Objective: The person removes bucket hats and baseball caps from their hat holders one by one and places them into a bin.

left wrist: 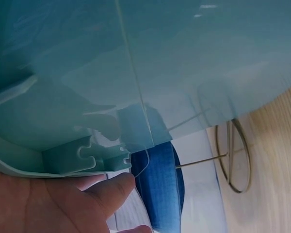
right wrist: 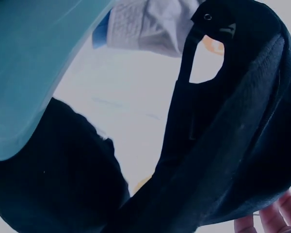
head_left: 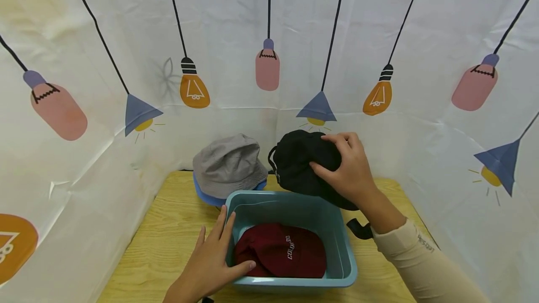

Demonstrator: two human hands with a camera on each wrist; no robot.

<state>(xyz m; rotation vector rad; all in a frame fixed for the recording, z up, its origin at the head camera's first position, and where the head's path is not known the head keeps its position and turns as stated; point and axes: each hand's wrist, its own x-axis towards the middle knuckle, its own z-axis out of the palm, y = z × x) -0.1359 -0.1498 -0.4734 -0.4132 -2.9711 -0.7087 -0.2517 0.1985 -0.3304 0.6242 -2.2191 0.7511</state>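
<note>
My right hand holds a black cap by its crown, above the far right edge of a teal plastic bin. The cap's strap opening shows in the right wrist view, with fingertips at the crown's edge. My left hand rests at the bin's left side, fingers straight along the wall and thumb over the rim. Inside the bin lies a dark red cap with white lettering. A grey bucket hat sits on something blue behind the bin.
The bin stands on a light wooden table. A white sheet printed with hanging lamps encloses the back and sides. Beside my right wrist is a black strap-like piece. A thin brown loop appears in the left wrist view.
</note>
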